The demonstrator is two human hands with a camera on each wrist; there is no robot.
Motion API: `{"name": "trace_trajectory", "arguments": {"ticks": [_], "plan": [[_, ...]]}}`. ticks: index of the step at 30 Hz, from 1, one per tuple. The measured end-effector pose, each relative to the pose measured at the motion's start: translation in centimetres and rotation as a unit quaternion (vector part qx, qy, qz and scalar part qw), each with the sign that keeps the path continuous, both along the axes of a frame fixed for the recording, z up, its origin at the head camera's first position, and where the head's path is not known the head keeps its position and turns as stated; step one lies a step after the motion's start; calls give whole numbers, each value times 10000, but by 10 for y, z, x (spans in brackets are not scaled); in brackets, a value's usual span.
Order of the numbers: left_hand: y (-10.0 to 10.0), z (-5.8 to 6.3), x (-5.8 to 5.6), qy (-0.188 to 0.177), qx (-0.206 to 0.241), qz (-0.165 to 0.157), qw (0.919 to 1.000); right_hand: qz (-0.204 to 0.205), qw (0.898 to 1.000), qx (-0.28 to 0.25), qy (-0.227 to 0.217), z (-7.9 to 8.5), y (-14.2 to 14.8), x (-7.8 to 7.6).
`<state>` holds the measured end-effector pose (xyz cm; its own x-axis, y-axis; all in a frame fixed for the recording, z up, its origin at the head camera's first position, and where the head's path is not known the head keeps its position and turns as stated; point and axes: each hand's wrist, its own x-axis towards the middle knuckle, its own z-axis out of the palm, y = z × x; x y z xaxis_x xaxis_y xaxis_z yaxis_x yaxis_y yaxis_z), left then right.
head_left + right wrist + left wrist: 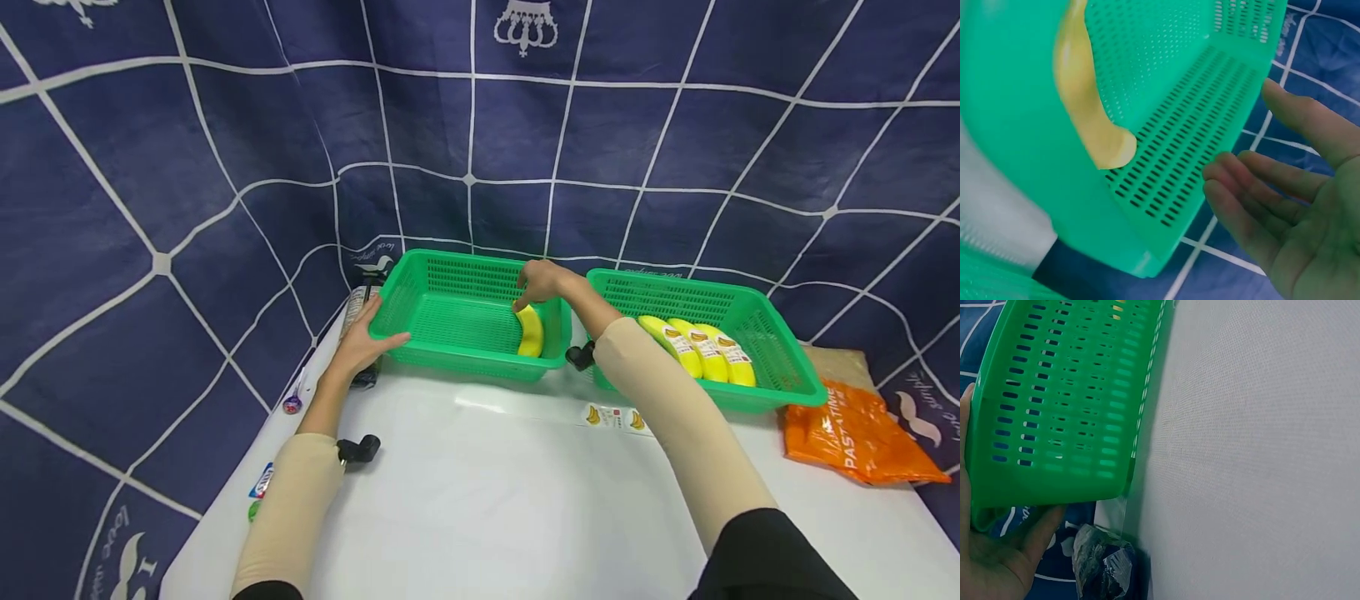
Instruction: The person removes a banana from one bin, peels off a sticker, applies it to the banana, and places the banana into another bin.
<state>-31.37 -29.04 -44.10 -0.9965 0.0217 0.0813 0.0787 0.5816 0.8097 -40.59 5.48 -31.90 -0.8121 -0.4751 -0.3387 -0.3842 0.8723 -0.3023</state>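
A green basket stands at the back left, with one yellow banana lying inside its right end. My left hand rests on the basket's left end, thumb stretched along the front corner. In the left wrist view that hand touches the basket at its corner. Above the banana's upper end, at the right end of the basket, hangs my right hand. The right wrist view shows this hand with loosely bent fingers and nothing in it, apart from the banana.
A second green basket to the right holds several labelled bananas. An orange pasta bag lies beside it. A strip of banana stickers is on the white table. Small wrapped sweets line the left edge.
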Motion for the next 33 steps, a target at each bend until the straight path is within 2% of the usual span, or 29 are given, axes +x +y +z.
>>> {"name": "trace_trajectory", "arguments": {"ticks": [8,12,16,20,23,29,33], "plan": [[-2,-3,1,17,-33,4,10000,-269,9992,-50,-291,-12,-6,-25],[-5,-4,2,5,-77,34,10000,-598,9964,-224,-559,-18,-10,-36],[-3,-4,0,41,-15,15,10000,-901,9935,-181,-668,-27,-9,-45],[1,-4,-3,61,104,-22,9999,-979,9925,63,-732,-38,-6,-54],[2,-3,-3,74,123,-18,9999,-1001,9919,262,-739,-47,-6,-58],[1,-4,-3,83,138,58,9999,-1207,9892,254,-790,-57,-10,-60],[2,-5,-1,95,95,76,9999,-1142,9883,699,-728,-61,-13,-59]]}}
